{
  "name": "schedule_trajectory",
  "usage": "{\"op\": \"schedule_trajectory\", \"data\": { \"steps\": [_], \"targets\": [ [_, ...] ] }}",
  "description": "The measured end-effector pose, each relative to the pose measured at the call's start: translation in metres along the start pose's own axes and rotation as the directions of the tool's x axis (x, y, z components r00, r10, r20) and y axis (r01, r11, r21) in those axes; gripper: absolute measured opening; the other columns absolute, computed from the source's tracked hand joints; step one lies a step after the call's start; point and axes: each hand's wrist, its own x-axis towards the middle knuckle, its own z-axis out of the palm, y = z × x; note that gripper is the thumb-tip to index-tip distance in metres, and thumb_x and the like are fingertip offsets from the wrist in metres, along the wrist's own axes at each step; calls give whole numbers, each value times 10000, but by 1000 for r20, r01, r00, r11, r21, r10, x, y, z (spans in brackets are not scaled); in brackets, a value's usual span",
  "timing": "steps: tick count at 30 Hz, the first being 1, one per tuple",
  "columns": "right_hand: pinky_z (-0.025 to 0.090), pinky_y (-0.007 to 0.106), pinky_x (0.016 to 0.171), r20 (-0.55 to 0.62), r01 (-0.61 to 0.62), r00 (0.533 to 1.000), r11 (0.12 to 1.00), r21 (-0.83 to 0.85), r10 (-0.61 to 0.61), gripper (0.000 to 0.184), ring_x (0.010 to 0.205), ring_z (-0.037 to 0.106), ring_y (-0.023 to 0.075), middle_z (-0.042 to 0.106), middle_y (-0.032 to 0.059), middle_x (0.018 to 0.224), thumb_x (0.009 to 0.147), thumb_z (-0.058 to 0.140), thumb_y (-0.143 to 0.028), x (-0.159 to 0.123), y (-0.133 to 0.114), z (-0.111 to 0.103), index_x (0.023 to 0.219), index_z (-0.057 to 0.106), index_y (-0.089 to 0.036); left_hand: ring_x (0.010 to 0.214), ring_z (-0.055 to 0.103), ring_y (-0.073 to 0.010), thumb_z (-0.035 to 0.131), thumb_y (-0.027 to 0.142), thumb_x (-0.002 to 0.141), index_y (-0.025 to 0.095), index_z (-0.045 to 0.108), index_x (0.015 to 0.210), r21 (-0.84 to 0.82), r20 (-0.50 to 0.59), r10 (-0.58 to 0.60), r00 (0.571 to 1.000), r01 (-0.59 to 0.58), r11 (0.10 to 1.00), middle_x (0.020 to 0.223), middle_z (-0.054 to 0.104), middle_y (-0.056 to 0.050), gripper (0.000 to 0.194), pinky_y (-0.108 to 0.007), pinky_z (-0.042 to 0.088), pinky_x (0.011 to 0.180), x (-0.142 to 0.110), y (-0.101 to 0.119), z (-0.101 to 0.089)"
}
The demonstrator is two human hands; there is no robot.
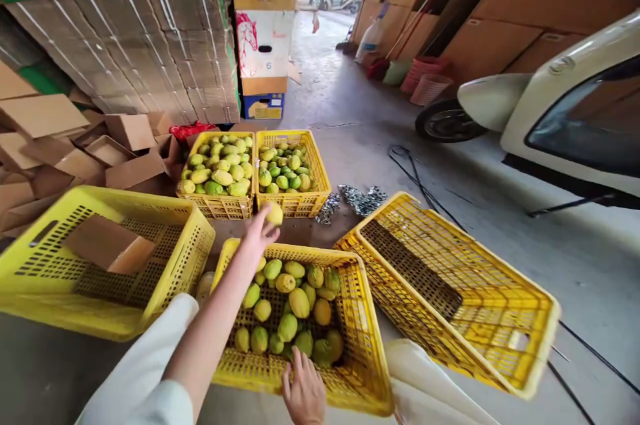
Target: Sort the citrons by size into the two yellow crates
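My left hand [259, 233] is stretched forward over the far rim of the near yellow crate [371, 345], with a yellow lemon [275, 213] at its fingertips. Several green and yellow lemons [299, 303] lie loose inside this crate. At its near side, my right hand [306, 390] is open, fingers reaching over the rim close to a green lemon [304, 341]; whether they touch it I cannot tell. Beyond the left hand stand two fuller yellow crates side by side: the left crate [216, 207] is heaped with lemons, the right crate [318, 165] holds mostly greener ones.
On the left, a yellow-green crate [175, 271] holds a cardboard piece [111, 243]. A tilted yellow crate [493, 285] lies to the right. Cardboard boxes [133, 131] pile up behind on the left. Crumpled silvery material [363, 199], a black cable [415, 175] and a white vehicle [550, 98] are further right.
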Motion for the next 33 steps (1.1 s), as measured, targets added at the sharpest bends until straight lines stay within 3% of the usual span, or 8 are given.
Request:
{"op": "schedule_trajectory", "data": {
  "steps": [3,6,10,13,17,23,28,33],
  "targets": [
    [598,394,717,-1,-13,1000,999,-52,13,403,816,789,293,830,132,979,1064,434,-323,-6,-6,1,1178,815,-257,1300,679,-349,850,548,870,216,640,1243,113,6,48,999,-49,992,1409,672,-188,542,-582,594,1032,42,19,39],
    [568,387,759,20,-43,999,998,-54,44,379,842,770,281,811,135,988,1058,451,-298,-8,-12,3,1188,801,-233,1413,623,-366,831,512,882,210,583,1300,279,-26,125,992,-112,954,1525,608,-217,572,-618,550,1101,57,0,23],
    [522,383,762,59,-54,997,996,-68,58,333,798,733,260,775,118,936,1018,489,-245,-1,-19,-4,1172,782,-216,1361,670,-318,822,340,830,229,582,1097,536,-36,238,971,-182,824,1384,695,-187,376,-524,536,1153,25,-81,-74],
    [495,387,728,105,-34,994,995,-94,44,310,757,712,259,753,95,865,997,497,-229,6,-23,-15,1144,769,-208,1145,741,-385,785,340,746,262,572,915,709,6,237,972,-171,684,1050,766,-129,283,-642,558,1100,-26,-156,-155],
    [474,387,730,165,-33,985,994,-102,49,298,760,708,258,744,90,850,987,507,-230,11,-26,-25,1150,752,-177,1001,756,-443,659,375,771,266,587,842,844,138,202,970,-222,488,936,765,-171,148,-686,588,993,-83,-224,-215],
    [440,376,736,222,-30,974,994,-101,52,278,782,700,252,743,85,861,989,497,-231,11,-24,-31,1134,731,-195,1215,720,-418,527,298,895,233,660,1007,883,340,228,912,-393,258,1222,780,-211,186,-667,464,1186,-78,-249,-222],
    [441,385,753,235,-20,971,994,-104,44,302,787,696,258,751,90,864,986,491,-228,9,-22,-33,1162,729,-171,1052,762,-354,474,295,984,226,667,1060,882,396,235,888,-439,171,1140,782,-179,220,-517,606,980,-67,-254,-226],
    [429,378,765,261,-29,964,994,-104,55,316,805,688,255,754,96,883,985,496,-226,6,-21,-35,1179,738,-167,1079,756,-362,486,235,983,215,661,1121,898,390,262,883,-428,107,1188,772,-190,224,-499,604,967,-72,-257,-229]
  ]
}}
